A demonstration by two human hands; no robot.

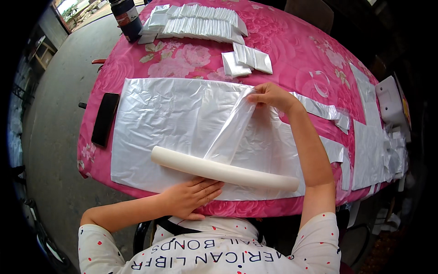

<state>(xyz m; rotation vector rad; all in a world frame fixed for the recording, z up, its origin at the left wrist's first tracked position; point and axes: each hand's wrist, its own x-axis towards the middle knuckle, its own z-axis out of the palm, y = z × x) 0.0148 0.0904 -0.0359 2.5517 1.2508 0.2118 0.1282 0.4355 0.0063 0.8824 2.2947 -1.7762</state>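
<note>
A large white plastic bag (155, 118) is spread across the table in front of me, its handle strips (315, 106) reaching to the right. My right hand (273, 97) pinches the bag near its far edge and lifts a fold of it. Across the lower part of the bag lies a smooth white tube (223, 173), slightly slanted. My left hand (194, 196) rests flat at the near edge, fingers stretched out on the plastic and the fingertips close beside the tube.
A pink flowered cloth (178, 59) covers the table. At the back are a row of folded plastic bags (200, 25), a smaller pile (248, 59) and a dark jar (127, 20). A black phone (105, 119) lies at left; more flat bags (369, 150) lie at right beside a white box (391, 102).
</note>
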